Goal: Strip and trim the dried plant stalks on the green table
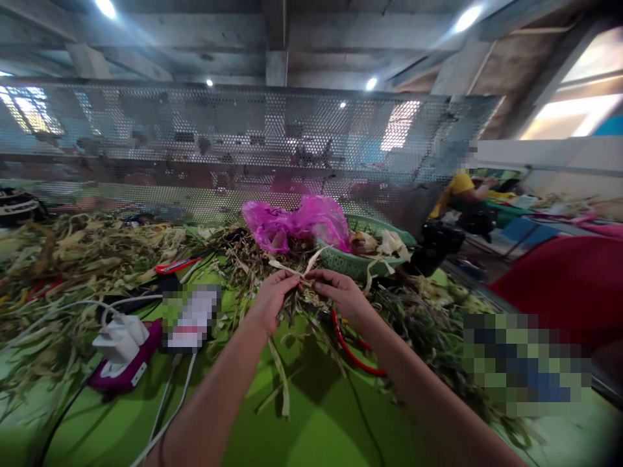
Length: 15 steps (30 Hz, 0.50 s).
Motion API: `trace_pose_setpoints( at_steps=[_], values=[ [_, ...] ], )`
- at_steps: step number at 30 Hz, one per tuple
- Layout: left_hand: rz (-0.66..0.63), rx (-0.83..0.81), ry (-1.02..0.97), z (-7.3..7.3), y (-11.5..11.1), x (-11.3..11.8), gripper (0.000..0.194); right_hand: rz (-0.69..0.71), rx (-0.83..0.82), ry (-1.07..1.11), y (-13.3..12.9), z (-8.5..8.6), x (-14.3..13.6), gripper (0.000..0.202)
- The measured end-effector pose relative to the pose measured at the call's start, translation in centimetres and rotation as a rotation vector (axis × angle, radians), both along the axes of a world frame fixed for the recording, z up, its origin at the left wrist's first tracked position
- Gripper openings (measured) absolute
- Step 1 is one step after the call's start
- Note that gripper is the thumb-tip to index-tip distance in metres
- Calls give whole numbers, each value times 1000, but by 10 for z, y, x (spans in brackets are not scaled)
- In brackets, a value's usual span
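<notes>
My left hand (275, 299) and my right hand (339, 290) meet above the middle of the green table. Pale dried husk strips (311, 262) stick up from between their pinched fingertips. Both hands appear closed on the strips, though the exact grip point is small and partly hidden by fingers. A longer loose strip (283, 389) hangs or lies below the left hand. Just beyond the hands stand a green plastic basket (341, 261) with pale husks (392, 244) in it and a crumpled pink plastic bag (296, 220) against its left side. Under my right forearm lies a red curved loop (353, 355).
Heaps of dried husks (111, 250) cover the left and darker strands (428, 337) the right. A purple power strip (124, 373) with white plugs, a phone (195, 318), cables and a red cutter (178, 265) lie left. A perforated metal screen (233, 149) rises behind. Another person (460, 191) sits far right.
</notes>
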<state>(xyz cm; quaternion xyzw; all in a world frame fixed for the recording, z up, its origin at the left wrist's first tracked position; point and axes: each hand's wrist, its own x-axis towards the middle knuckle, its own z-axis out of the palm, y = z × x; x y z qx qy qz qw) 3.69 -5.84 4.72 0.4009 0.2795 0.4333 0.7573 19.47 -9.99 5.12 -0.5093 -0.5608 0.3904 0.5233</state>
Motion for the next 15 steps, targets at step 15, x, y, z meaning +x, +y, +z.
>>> trace_pose_setpoints(
  at_steps=[15],
  values=[
    [-35, 552, 324, -16, -5, 16, 18, -199, 102, -12, 8, -14, 5, 20]
  ],
)
